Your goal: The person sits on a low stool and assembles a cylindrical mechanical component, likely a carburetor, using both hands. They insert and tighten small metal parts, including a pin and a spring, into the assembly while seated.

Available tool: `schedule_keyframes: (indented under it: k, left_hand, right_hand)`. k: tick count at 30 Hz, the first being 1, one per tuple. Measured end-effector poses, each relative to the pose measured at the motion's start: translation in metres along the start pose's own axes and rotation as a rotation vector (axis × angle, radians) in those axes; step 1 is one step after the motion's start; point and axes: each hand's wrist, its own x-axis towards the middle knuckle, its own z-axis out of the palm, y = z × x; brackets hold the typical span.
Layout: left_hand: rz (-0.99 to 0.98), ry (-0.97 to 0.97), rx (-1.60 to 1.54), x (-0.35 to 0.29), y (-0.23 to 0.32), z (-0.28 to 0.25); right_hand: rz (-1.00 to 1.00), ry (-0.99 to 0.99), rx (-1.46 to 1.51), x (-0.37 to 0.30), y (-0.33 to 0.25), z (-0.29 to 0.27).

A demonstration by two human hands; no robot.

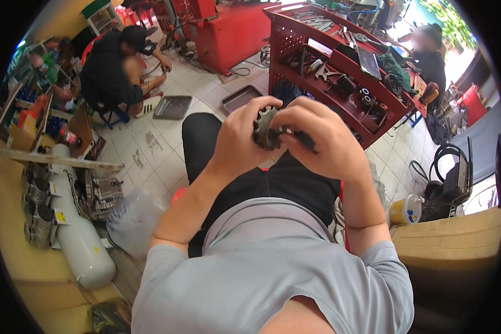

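Above my lap, my left hand (240,133) is closed around the edge of a small dark metal sprocket (261,129) with rounded notches along its rim. From the other side my right hand (320,133) reaches over, its fingers curled in and pressed against the sprocket's face. Under the right palm a dark shape shows, and I cannot make out whether it belongs to the same part. My fingers hide most of the sprocket's right side.
Ahead to the right stands a red tool cart (339,83) loaded with tools. Two dark trays (172,107) lie on the tiled floor. A co-worker (114,72) sits at the left, another (428,55) at the far right. A grey cylinder tank (83,245) lies left; a white-and-yellow bucket (406,210) stands right.
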Motion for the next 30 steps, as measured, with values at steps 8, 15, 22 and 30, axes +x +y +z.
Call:
schedule_keyframes:
  k: [8, 15, 22, 30]
  left_hand:
    - [0.144, 0.005, 0.333, 0.001, 0.001, -0.012]
    - [0.172, -0.018, 0.399, 0.004, 0.001, -0.014]
    - [0.194, -0.017, 0.466, 0.002, -0.003, -0.016]
    - [0.194, -0.031, 0.470, 0.003, -0.002, -0.014]
  right_hand:
    - [0.210, -0.139, -0.231, 0.000, -0.005, -0.005]
    - [0.111, -0.040, -0.082, -0.001, 0.001, 0.002]
    - [0.289, -0.218, -0.204, -0.001, 0.000, -0.004]
    - [0.225, 0.006, -0.003, 0.003, -0.002, 0.004]
